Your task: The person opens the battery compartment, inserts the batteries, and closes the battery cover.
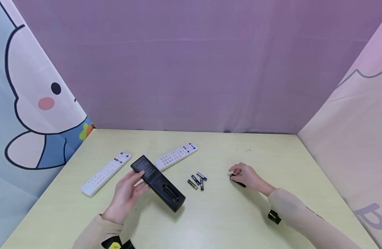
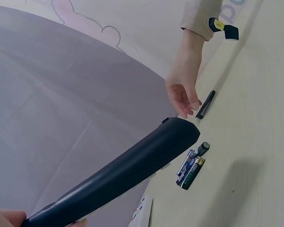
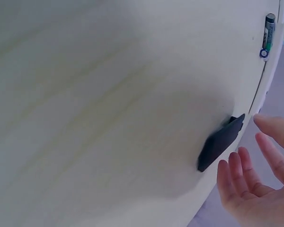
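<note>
My left hand grips a black remote control by its upper end, raised over the table with its back turned up. Its battery compartment is uncovered. In the left wrist view the remote control is seen from its side. My right hand is at a small black battery cover lying on the table. The right wrist view has the fingers of that hand loosely bent beside the cover, with a gap between them.
Several small batteries lie grouped between the hands on the pale table. Two white remote controls, one at left and one farther back, lie buttons up. A purple cloth hangs behind the table.
</note>
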Action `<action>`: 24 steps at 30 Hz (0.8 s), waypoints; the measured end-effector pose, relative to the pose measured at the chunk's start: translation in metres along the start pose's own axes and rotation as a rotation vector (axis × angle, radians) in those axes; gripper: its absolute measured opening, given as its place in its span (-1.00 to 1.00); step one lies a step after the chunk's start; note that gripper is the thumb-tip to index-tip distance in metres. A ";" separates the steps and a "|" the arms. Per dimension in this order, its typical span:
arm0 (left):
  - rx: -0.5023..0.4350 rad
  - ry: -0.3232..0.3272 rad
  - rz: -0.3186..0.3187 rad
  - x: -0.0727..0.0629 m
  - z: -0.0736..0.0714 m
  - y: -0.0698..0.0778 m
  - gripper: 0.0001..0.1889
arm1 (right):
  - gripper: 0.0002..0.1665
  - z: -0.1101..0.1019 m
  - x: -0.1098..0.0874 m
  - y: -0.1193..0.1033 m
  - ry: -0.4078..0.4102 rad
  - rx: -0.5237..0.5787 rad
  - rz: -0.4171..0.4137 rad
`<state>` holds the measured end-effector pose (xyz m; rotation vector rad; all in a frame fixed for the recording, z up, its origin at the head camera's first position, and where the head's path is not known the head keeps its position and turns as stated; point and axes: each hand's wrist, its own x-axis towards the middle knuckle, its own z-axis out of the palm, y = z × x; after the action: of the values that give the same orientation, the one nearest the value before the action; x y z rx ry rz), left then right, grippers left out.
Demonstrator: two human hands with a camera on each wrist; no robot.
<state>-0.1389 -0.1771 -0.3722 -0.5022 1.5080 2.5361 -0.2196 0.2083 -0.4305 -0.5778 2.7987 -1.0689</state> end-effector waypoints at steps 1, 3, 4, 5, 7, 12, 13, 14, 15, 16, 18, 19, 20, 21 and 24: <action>0.003 -0.004 0.002 0.000 0.000 0.000 -0.44 | -0.77 0.000 0.001 -0.001 0.004 0.000 -0.009; 0.006 -0.005 0.005 -0.001 0.000 0.000 -0.43 | -0.78 0.001 0.002 -0.004 0.010 0.000 -0.029; 0.006 -0.005 0.006 -0.001 0.000 0.000 -0.43 | -0.78 0.001 0.003 -0.006 0.012 0.002 -0.038; 0.006 -0.006 0.005 -0.001 0.000 0.000 -0.43 | -0.78 0.002 0.003 -0.007 0.014 0.005 -0.047; 0.007 -0.008 0.005 -0.001 0.000 0.000 -0.43 | -0.77 0.003 0.005 -0.010 0.015 0.012 -0.059; 0.009 -0.016 0.008 -0.001 0.001 0.000 -0.42 | -0.77 0.008 0.011 -0.017 0.007 0.029 -0.060; 0.009 -0.015 0.008 -0.001 0.001 0.000 -0.42 | -0.77 0.009 0.013 -0.018 0.005 0.030 -0.061; 0.008 -0.014 0.008 -0.001 0.001 0.000 -0.43 | -0.77 0.010 0.014 -0.020 0.003 0.031 -0.065; 0.008 -0.013 0.007 -0.002 0.001 0.000 -0.43 | -0.76 0.011 0.015 -0.022 0.001 0.032 -0.070; 0.009 -0.013 0.006 -0.002 0.001 0.000 -0.43 | -0.76 0.012 0.016 -0.023 -0.002 0.034 -0.074; 0.009 -0.014 0.004 -0.002 0.001 0.000 -0.42 | -0.77 0.014 0.018 -0.026 -0.006 0.040 -0.081; 0.009 -0.015 0.003 -0.002 0.001 0.000 -0.42 | -0.77 0.014 0.019 -0.028 -0.010 0.041 -0.083; 0.007 -0.013 -0.002 -0.002 0.001 0.000 -0.43 | -0.76 0.015 0.020 -0.030 -0.014 0.043 -0.084; 0.009 -0.015 -0.002 -0.001 0.001 0.000 -0.43 | -0.76 0.016 0.021 -0.031 -0.017 0.044 -0.084; 0.011 -0.015 -0.003 -0.001 0.001 -0.001 -0.43 | -0.76 0.019 0.024 -0.036 -0.027 0.050 -0.085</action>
<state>-0.1379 -0.1759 -0.3717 -0.4832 1.5136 2.5223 -0.2265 0.1629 -0.4198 -0.7054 2.7388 -1.1336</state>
